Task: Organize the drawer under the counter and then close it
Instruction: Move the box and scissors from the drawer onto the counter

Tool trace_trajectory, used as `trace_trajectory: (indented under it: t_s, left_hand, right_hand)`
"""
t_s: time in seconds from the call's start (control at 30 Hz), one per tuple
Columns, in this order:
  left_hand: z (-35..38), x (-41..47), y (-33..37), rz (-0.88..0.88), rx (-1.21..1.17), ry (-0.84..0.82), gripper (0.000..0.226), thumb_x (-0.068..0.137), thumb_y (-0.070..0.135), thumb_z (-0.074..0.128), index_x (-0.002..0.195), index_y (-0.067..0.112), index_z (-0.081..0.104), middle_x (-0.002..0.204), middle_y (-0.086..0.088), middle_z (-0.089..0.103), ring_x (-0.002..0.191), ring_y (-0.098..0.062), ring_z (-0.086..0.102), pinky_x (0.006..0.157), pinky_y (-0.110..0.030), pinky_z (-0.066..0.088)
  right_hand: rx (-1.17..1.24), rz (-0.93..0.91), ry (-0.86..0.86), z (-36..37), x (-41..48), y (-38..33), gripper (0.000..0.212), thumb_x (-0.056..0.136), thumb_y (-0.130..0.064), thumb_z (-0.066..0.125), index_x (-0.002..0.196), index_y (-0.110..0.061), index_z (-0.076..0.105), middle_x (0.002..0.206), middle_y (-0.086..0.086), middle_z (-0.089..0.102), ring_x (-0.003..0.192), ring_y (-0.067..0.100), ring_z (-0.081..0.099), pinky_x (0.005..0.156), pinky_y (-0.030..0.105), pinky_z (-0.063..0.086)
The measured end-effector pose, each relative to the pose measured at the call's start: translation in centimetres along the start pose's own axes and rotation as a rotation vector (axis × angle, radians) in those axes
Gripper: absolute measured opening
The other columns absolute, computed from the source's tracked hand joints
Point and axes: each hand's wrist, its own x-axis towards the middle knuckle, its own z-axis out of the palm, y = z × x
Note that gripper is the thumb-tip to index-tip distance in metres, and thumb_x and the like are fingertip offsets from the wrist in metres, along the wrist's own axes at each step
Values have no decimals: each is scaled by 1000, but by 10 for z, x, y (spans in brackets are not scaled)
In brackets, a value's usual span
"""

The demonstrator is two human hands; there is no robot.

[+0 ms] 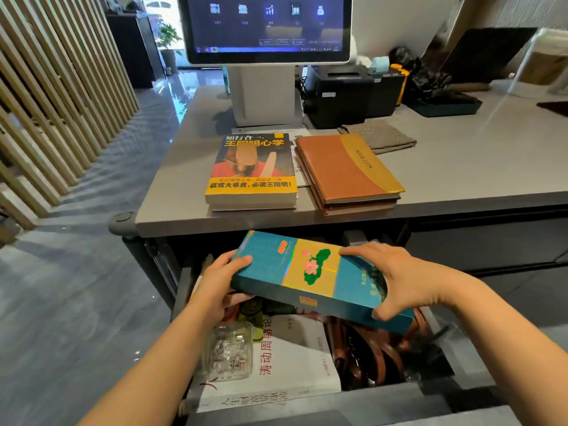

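Gripping the teal box (pixel 319 279) by its two short ends, left hand (pixel 219 282) and right hand (pixel 396 279) hold it tilted above the open drawer (pixel 338 398); keeping it level should help; it likely suits the counter (pixel 461 167) beside the books (pixel 252 170).

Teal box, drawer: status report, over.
Left hand and right hand grip teal box by its ends. Box held over open drawer. In drawer: white book, glass jar, brown clutter.
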Motion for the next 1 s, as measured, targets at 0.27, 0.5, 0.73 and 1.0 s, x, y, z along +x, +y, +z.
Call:
trace_trajectory:
  t_s: [0.27,0.5,0.73,1.0]
  left_hand:
    - [29,-30,-1,153,59,-161,37,73,27,63,109,32,55,112,-4,58,95,-22,58,65,-37,54]
    - [82,-50,19,415,87,-80,36,67,34,61,103,32,58,100,2,62,89,-13,61,61,-38,56]
    - [153,-40,58,512,8,105,8,90,22,58,96,17,56,105,-4,57,95,-15,59,68,-31,58]
    - [247,-3,94,470,-100,-87,20,94,9,45,106,23,53,113,-3,60,108,-16,55,76,-22,45]
  right_hand:
    - [-74,-37,-35,-30,-35,36,103,52,-39,66,130,-61,3,129,-17,24,113,8,26,98,27,25]
    - [-24,-88,72,-71,-67,72,104,56,-31,74,126,-68,8,131,-19,27,119,9,29,104,31,30]
    - [100,-80,262,-98,-68,111,91,48,-35,66,124,-59,22,134,-10,35,123,14,37,106,39,34]
    - [276,91,534,-106,-41,149,78,60,-26,77,126,-51,44,135,-5,42,124,18,40,108,45,30]
